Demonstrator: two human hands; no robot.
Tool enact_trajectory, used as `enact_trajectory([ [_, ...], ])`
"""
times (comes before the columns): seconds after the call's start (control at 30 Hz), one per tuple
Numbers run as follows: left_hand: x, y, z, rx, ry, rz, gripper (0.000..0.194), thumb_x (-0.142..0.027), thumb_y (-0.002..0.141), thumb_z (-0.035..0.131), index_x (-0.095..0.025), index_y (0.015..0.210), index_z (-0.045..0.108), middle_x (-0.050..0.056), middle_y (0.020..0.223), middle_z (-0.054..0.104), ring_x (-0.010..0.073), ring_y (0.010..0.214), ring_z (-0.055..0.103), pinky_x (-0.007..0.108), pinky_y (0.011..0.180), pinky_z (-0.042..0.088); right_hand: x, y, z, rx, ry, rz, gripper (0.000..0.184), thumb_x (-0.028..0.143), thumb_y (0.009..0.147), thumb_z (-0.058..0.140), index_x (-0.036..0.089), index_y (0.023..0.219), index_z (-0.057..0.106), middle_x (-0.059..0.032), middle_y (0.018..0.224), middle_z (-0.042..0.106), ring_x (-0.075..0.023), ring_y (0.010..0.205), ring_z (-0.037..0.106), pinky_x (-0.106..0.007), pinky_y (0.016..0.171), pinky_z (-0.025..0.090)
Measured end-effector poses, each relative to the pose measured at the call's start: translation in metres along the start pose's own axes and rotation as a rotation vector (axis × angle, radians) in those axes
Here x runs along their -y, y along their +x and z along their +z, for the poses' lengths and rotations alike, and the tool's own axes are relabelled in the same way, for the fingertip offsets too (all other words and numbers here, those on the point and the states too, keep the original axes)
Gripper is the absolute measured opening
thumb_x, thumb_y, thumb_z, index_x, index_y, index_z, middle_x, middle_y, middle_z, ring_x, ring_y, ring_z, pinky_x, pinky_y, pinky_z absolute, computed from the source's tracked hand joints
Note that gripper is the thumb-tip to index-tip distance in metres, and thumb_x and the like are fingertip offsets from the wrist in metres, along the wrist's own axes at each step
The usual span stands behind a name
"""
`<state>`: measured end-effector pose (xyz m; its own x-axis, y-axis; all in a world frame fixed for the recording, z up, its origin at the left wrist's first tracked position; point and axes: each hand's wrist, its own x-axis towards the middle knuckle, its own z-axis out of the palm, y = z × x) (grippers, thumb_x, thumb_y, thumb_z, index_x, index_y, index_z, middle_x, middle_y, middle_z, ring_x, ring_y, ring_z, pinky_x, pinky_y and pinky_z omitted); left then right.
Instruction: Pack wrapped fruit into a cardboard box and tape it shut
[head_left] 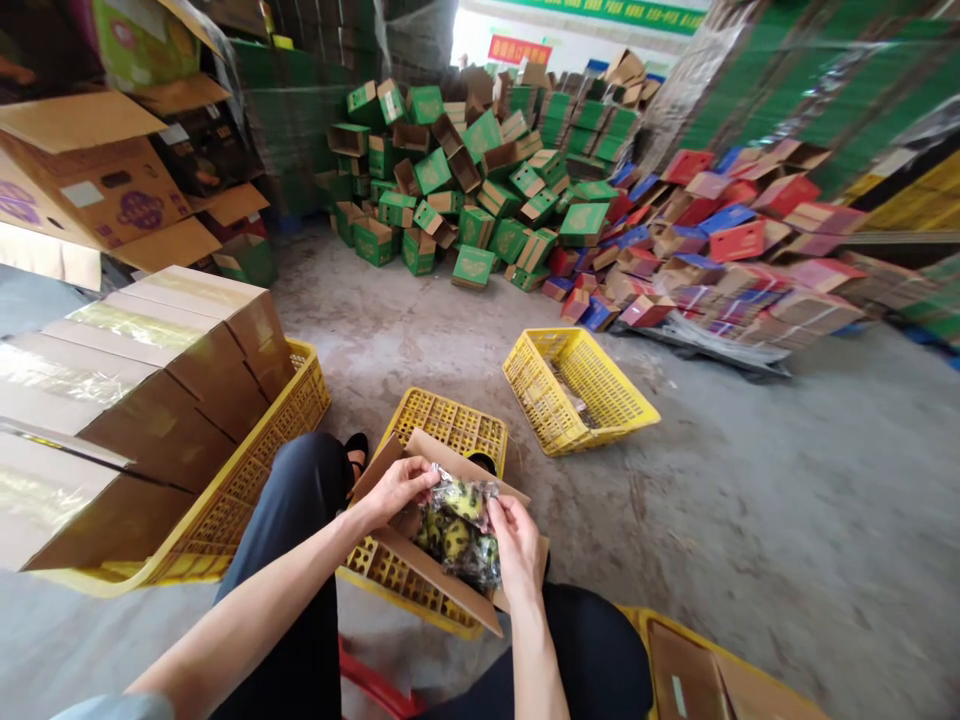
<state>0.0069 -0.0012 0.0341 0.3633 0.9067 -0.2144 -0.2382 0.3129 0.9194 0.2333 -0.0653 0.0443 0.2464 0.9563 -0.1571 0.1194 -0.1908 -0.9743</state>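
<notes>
My left hand [396, 487] and my right hand [514, 545] both grip a clear plastic bag [459, 530] of dark and yellow-green round fruit. The bag sits over an open brown cardboard box [420, 566] with its flaps spread. That box rests on an upturned yellow plastic crate [448, 424] between my knees. My left hand pinches the bag's top left corner. My right hand holds its right edge.
Taped brown cartons [142, 400] fill a yellow crate [247, 480] on my left. A tilted yellow crate [577, 390] lies on the concrete floor ahead. Piles of green boxes [465, 180] and red-blue boxes [712, 250] stand farther back. Another yellow crate [720, 670] is at lower right.
</notes>
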Motion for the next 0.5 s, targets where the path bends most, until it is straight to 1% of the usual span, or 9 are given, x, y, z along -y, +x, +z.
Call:
enact_trajectory([
  [0.13, 0.0013, 0.0045, 0.0022, -0.033, -0.081, -0.019, 0.051, -0.059, 0.069, 0.088, -0.015, 0.079, 0.062, -0.002, 0.066, 0.061, 0.0093, 0.055, 0.055, 0.023, 0.059, 0.044, -0.0012, 0.0033, -0.0001, -0.02, 0.036, 0.019, 0.045, 0.065, 0.082, 0.071, 0.022, 0.096, 0.069, -0.006, 0.089, 0.075, -0.0217, 0.073, 0.068, -0.032, 0.069, 0.057],
  [0.3, 0.0023, 0.0071, 0.0045, -0.052, -0.102, -0.022, 0.052, -0.058, 0.067, 0.089, -0.015, 0.08, 0.063, -0.002, 0.067, 0.061, 0.009, 0.055, 0.055, 0.022, 0.058, 0.043, -0.0026, 0.0038, 0.0009, -0.044, 0.054, 0.032, 0.046, 0.067, 0.081, 0.07, 0.023, 0.096, 0.068, -0.0067, 0.093, 0.076, -0.0216, 0.071, 0.068, -0.034, 0.071, 0.059],
  [0.43, -0.0001, 0.0059, 0.0051, -0.061, -0.104, -0.015, 0.05, -0.057, 0.069, 0.089, -0.015, 0.082, 0.065, -0.002, 0.067, 0.06, 0.0081, 0.055, 0.054, 0.021, 0.058, 0.043, -0.0042, 0.0048, 0.0004, -0.033, 0.065, 0.038, 0.046, 0.066, 0.082, 0.07, 0.023, 0.097, 0.067, -0.0067, 0.091, 0.075, -0.0218, 0.07, 0.068, -0.034, 0.07, 0.059],
  [0.5, -0.0034, 0.0036, 0.0051, -0.058, -0.107, -0.025, 0.051, -0.057, 0.07, 0.088, -0.014, 0.088, 0.067, -0.001, 0.072, 0.062, 0.0084, 0.056, 0.055, 0.022, 0.059, 0.044, -0.005, 0.0056, -0.0004, -0.022, 0.089, 0.048, 0.046, 0.067, 0.081, 0.071, 0.023, 0.095, 0.067, -0.0063, 0.088, 0.074, -0.0221, 0.07, 0.068, -0.034, 0.068, 0.059],
])
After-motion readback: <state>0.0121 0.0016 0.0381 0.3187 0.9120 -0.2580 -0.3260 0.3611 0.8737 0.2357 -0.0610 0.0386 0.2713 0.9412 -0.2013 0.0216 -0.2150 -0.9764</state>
